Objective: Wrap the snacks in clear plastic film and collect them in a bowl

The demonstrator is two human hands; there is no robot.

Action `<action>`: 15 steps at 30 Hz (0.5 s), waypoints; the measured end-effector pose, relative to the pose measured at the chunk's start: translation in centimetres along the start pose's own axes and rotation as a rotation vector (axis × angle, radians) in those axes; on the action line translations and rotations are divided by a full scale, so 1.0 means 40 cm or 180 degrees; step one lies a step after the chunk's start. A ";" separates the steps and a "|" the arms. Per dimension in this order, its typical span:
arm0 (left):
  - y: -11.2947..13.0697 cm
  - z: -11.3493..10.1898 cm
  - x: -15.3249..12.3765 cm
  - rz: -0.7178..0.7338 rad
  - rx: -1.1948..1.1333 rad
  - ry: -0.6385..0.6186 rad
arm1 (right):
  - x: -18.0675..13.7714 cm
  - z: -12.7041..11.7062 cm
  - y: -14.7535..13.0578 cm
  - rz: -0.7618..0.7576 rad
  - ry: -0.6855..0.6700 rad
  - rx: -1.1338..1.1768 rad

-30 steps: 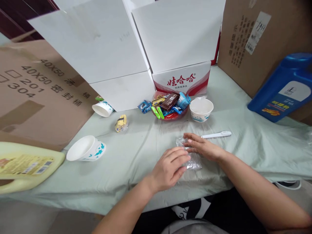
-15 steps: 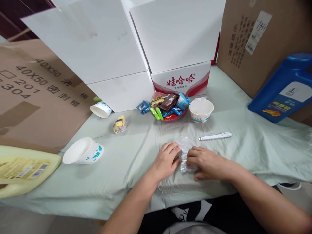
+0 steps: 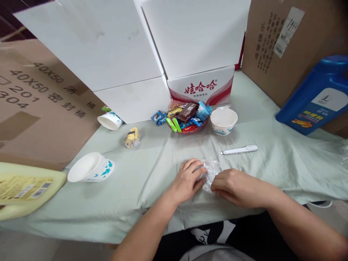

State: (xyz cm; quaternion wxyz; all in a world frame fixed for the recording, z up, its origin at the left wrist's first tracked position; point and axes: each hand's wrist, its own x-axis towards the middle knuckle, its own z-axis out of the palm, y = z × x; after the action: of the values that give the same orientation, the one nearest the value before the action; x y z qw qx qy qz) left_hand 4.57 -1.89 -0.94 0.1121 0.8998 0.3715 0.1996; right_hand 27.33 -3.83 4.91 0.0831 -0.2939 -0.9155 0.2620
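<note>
A crumpled clear plastic bag [image 3: 210, 171] lies on the pale green tablecloth [image 3: 141, 174] near the front edge. My left hand [image 3: 188, 180] grips its left side with curled fingers. My right hand [image 3: 234, 185] pinches its right side, fingers closed. Just beyond the hands lies a white pen-like tool [image 3: 239, 150]. Farther back stands a red bowl [image 3: 190, 128] heaped with wrapped snacks, and a white paper bowl [image 3: 224, 121] beside it.
Two more paper bowls lie on their sides at left [image 3: 91, 168] [image 3: 110, 120], with a yellow wrapped snack [image 3: 131, 137] between. A yellow jug [image 3: 24, 188] lies far left, a blue jug [image 3: 318, 98] far right. White cartons [image 3: 201, 85] and brown cardboard boxes [image 3: 40, 105] wall the back.
My hands went from pressing the plastic bag flat to bunching it between them; the right hand drew back toward me and the bag is now crumpled.
</note>
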 end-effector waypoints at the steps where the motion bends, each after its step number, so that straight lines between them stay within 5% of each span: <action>1: 0.000 0.000 0.000 0.0055 0.0008 -0.0042 | 0.005 0.000 0.010 0.0142 0.0168 0.0061; 6: -0.007 0.004 0.003 0.0014 0.0073 -0.0070 | 0.070 0.037 0.079 0.1240 0.0982 -0.0443; 9: -0.007 0.004 0.002 0.0032 0.0066 0.0160 | 0.108 0.061 0.094 0.1619 0.0775 -0.0813; 12: 0.000 -0.002 -0.001 0.0058 -0.0059 0.0803 | 0.122 0.073 0.088 0.1709 0.0667 -0.1014; 15: 0.008 -0.010 0.001 0.0461 -0.0083 0.0520 | 0.118 0.072 0.089 0.1686 0.0708 -0.1053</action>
State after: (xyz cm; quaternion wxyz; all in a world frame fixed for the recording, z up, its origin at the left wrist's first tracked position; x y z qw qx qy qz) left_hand 4.60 -2.07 -0.48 0.0784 0.9034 0.3108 0.2847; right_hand 24.37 0.11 0.58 0.0627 -0.5581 -0.8227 0.0886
